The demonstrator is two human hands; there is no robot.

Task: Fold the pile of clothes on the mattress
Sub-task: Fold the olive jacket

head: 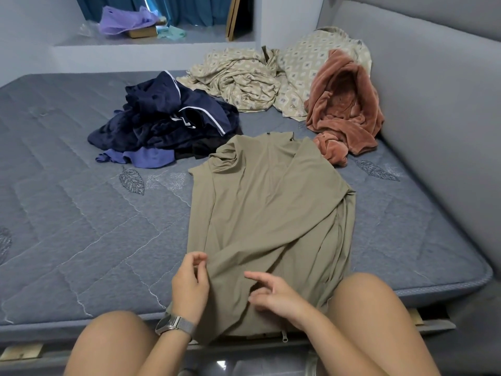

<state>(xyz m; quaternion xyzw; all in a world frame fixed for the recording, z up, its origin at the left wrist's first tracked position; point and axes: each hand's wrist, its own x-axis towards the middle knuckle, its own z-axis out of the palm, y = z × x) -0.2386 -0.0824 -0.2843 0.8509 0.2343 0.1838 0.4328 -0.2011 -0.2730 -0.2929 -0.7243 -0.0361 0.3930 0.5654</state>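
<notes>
An olive-green garment (271, 207) lies spread lengthwise on the grey quilted mattress (81, 226), its right side folded in over the middle and its hem hanging over the near edge. My left hand (189, 283), with a watch on the wrist, sits at the garment's lower left edge, fingers loosely curled with nothing visible between them. My right hand (271, 291) hovers on the lower middle of the cloth, fingers spread and the index finger extended. Behind the garment lies a heap of dark navy and blue clothes (168, 126).
A rust-pink fleece (344, 104) is crumpled at the back right, by a beige patterned sheet (244, 77) and pillow (311, 63). A grey padded wall (433, 104) bounds the right side. My bare knees frame the near mattress edge. A ledge holds a purple bag (124, 20).
</notes>
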